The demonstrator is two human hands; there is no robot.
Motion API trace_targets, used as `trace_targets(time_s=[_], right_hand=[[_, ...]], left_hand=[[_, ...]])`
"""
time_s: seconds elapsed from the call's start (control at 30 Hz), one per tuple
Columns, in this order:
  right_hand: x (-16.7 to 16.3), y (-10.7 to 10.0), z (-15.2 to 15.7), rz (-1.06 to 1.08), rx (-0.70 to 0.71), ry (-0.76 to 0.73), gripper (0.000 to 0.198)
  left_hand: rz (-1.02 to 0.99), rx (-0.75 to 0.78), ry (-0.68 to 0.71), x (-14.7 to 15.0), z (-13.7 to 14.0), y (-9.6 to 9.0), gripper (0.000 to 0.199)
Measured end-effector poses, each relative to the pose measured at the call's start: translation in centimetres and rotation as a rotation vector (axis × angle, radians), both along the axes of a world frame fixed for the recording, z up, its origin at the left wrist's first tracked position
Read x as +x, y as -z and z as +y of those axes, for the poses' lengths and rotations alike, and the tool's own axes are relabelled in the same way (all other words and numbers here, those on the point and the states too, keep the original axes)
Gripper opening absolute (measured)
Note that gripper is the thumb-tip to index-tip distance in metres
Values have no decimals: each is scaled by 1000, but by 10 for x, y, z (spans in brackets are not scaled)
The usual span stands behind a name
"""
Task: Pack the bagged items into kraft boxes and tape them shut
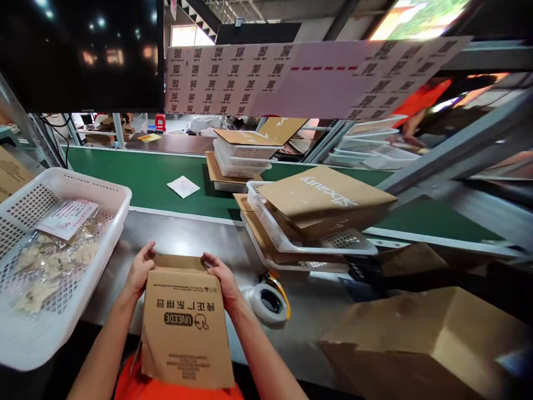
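Between my hands is a brown cardboard box (187,328) with dark printing that reads upside down from here. My left hand (141,269) grips its far left corner, and my right hand (220,278) grips the far right corner. A narrow flap stands up along the box's far edge, between the hands. Just right of my right hand, a tape dispenser (268,300) with a wide roll of clear tape lies on the metal table (175,230). On the left, a white plastic basket (120,205) contains clear bags of beige pieces and a printed slip.
Behind the table runs a green conveyor belt (137,172) bearing a small white packet (183,186) and stacked baskets (244,161). Nearer right, a cardboard box (328,194) sits in stacked baskets. An open carton (387,333) stands at lower right. A monitor (79,55) hangs upper left.
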State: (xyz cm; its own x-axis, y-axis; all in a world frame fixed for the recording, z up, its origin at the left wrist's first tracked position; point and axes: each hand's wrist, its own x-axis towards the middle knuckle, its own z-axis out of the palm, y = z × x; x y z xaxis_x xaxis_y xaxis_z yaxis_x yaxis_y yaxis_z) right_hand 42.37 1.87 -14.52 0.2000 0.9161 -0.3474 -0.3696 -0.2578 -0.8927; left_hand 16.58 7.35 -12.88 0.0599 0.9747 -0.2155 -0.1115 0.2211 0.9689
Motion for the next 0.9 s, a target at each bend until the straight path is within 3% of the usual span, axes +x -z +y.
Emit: trace_targets(time_s=[0.07,0.17,0.23,0.33,0.4,0.5,0.6,0.67,0.73,0.9], right_hand=[[1,-7,3,25,-32,-29,63],[8,-25,4,-63,18,-173,44],[15,-38,6,-197,115,-250,34],[27,-42,12,-379,280,-249,37],[34,-25,14,-548,453,-206,44],[43,29,5,-876,684,-185,53],[43,90,-18,-1128,776,-236,60],[38,118,-34,-1197,801,-248,65],[31,130,-46,-1212,789,-221,67],[15,124,-63,-1264,714,-156,72]], left_hand=[[2,-65,-1,1,-2,-6,67],[82,-64,172,0,-8,-22,47],[156,-17,238,-1,-7,-34,43],[232,165,318,1,10,-38,48],[240,404,398,3,25,-25,49],[311,664,506,4,34,25,52],[504,614,599,-2,16,87,53],[579,562,621,-10,-2,115,54],[613,555,627,-16,-15,125,55],[658,621,717,-24,-16,110,60]])
